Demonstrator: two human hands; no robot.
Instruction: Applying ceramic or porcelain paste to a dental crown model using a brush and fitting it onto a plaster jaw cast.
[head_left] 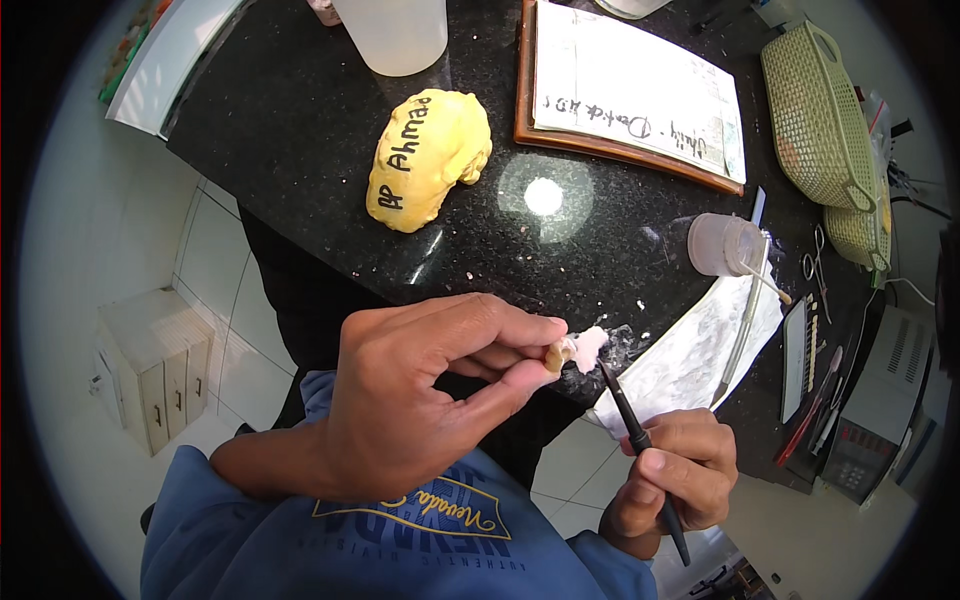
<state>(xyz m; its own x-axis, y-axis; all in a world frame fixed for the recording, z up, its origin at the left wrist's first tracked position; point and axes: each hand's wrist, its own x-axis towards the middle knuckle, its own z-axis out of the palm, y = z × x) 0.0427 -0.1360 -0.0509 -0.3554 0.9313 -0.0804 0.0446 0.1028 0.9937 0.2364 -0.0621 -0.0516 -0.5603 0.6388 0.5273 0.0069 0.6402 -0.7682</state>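
Note:
My left hand [430, 390] pinches a small yellowish, tooth-like piece [556, 358] with whitish material on it between thumb and fingers. Just beyond it is a pale pink lump [591, 347]; whether it touches the piece or lies on the bench, I cannot tell. My right hand [685, 470] grips a slim black pen-like tool [627, 415], its thin tip pointing at the pink lump without clearly touching it. A white cloth [690, 345] with grey smudges lies near the right hand, a metal strip-like tool [742, 335] on top.
On the black bench [300, 180] are a yellow lumpy cast [430, 150] with handwriting, a translucent container [395, 35], a paper-topped brown board [640, 90] and a small jar [715, 245] with a swab-like stick. Green baskets [815, 110], scissors [818, 265] and a grey device [880, 385] stand right.

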